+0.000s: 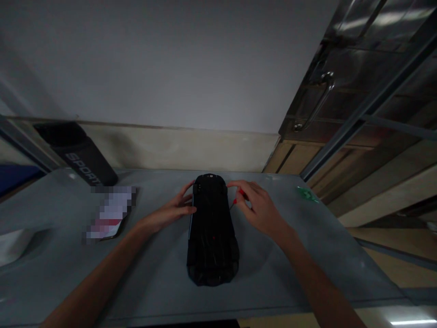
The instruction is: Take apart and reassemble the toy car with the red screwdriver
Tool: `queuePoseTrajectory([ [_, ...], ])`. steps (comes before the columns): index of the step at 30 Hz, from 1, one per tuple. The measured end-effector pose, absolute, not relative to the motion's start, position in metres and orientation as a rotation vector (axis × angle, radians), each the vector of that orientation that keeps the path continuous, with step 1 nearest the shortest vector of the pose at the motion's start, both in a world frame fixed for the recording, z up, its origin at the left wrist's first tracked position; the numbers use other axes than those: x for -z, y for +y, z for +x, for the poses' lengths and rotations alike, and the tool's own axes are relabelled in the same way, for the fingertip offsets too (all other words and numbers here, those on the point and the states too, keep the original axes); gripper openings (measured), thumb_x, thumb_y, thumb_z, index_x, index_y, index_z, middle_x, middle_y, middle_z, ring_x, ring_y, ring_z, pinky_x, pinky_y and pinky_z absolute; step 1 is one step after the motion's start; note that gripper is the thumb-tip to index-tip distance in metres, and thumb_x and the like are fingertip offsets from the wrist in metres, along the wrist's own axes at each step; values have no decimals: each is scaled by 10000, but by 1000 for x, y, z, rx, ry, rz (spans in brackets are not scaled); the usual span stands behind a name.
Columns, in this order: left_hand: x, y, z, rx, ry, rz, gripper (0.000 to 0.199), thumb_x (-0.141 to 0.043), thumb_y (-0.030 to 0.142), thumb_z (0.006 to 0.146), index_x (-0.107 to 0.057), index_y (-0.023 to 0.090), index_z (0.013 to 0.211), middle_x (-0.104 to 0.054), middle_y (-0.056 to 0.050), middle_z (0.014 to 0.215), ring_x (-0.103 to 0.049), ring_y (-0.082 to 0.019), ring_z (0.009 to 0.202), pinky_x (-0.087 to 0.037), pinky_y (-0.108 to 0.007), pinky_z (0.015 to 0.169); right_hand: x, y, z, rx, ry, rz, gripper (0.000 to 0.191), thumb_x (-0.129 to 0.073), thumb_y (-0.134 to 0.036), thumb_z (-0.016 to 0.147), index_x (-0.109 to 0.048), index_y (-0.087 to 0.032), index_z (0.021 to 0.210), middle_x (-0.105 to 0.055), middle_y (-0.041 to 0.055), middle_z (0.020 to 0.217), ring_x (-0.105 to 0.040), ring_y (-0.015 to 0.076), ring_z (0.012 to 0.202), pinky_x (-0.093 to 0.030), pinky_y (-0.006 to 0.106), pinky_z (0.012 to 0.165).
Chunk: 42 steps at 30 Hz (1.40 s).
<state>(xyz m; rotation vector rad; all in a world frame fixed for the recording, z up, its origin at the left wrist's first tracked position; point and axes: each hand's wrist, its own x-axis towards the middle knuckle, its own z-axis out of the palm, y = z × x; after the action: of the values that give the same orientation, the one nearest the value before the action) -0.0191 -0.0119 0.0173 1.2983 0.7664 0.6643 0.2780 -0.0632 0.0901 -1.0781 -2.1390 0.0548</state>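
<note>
A black toy car (211,223) lies upside down on the grey table (146,282), its dark underside facing up. My left hand (174,210) grips its left side near the far end, with the thumb against the edge. Held in the curled fingers of my right hand (262,208) is a small red-handled screwdriver (240,195). Its thin shaft points down and left, beside the car's right side. The right index finger reaches to the car's far right corner. Dim light hides details of the underside.
A dark bottle marked SPORT (85,157) stands at the back left, behind a phone (114,212) with a blurred screen. A white object (13,246) sits at the left edge. Toward the right edge lies a green packet (307,194). A wall (191,150) rises behind the table.
</note>
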Motion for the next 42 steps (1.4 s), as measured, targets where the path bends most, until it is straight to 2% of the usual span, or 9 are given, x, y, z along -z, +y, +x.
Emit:
queuePoseTrajectory([
  [3,-15,-11,-19,-668,754,1271,1093,-824,348,871,-142,470,1717,-429,-82,1723,-402,-379,1582,-347,-550,1258,-90,-64,278,-82,-2144,-1043,273,-491,-201,1066,-668,-268,1262,-743,36,920,-689,210,813,-541,360,821],
  [7,-17,-12,-18,-672,744,1253,1096,-825,347,880,-133,436,1725,-391,-105,1738,-375,-378,1595,-303,-573,1287,-89,-64,276,-69,-2138,-1081,185,-528,-267,1085,-695,-266,1165,-744,22,850,-673,200,723,-543,358,792],
  [13,-17,-13,-19,-677,709,1272,1060,-792,323,912,-124,447,1726,-399,-109,1731,-406,-361,1582,-309,-573,1286,-93,-66,276,-95,-2185,-1034,295,-481,-166,1042,-641,-277,1264,-758,51,1020,-713,221,902,-558,374,853],
  [20,-20,-14,-18,-684,709,1257,1072,-802,308,904,-130,436,1729,-387,-106,1743,-372,-361,1603,-303,-568,1290,-91,-64,280,-157,-2168,-1142,200,-529,-265,1081,-660,-281,1232,-676,-13,768,-661,188,689,-527,323,726],
  [26,-18,-14,-18,-694,703,1230,1072,-816,303,892,-153,455,1720,-381,-87,1748,-375,-352,1602,-295,-565,1297,-93,-66,279,-65,-2203,-1067,310,-498,-108,964,-634,-250,1204,-670,13,809,-657,215,762,-512,351,765],
  [32,-16,-13,-17,-682,719,1188,1088,-819,290,880,-147,445,1722,-391,-84,1741,-421,-352,1566,-314,-526,1279,-92,-62,281,-339,-2005,-1208,109,-571,-283,1036,-663,-261,1089,-609,-38,683,-586,175,611,-449,298,617],
  [35,-8,-8,-17,-696,699,1126,1054,-796,278,898,-157,455,1717,-385,-68,1740,-458,-335,1529,-341,-507,1251,-92,-56,285,-471,-1876,-1207,137,-593,-372,1037,-670,-259,1030,-616,-42,679,-574,164,591,-416,283,576],
  [38,1,-4,-17,-723,674,1097,1005,-774,257,917,-191,454,1711,-431,-64,1707,-506,-317,1469,-362,-493,1215,-96,-54,283,-516,-1783,-1183,186,-611,-417,1025,-652,-249,958,-656,-26,728,-606,168,651,-420,280,605],
  [42,3,-4,-16,-738,645,1081,1015,-777,218,903,-203,443,1710,-484,-73,1661,-545,-294,1412,-369,-469,1188,-111,-61,264,-592,-1865,-1120,254,-540,-415,1075,-628,-241,913,-697,-2,828,-641,175,769,-443,289,701],
])
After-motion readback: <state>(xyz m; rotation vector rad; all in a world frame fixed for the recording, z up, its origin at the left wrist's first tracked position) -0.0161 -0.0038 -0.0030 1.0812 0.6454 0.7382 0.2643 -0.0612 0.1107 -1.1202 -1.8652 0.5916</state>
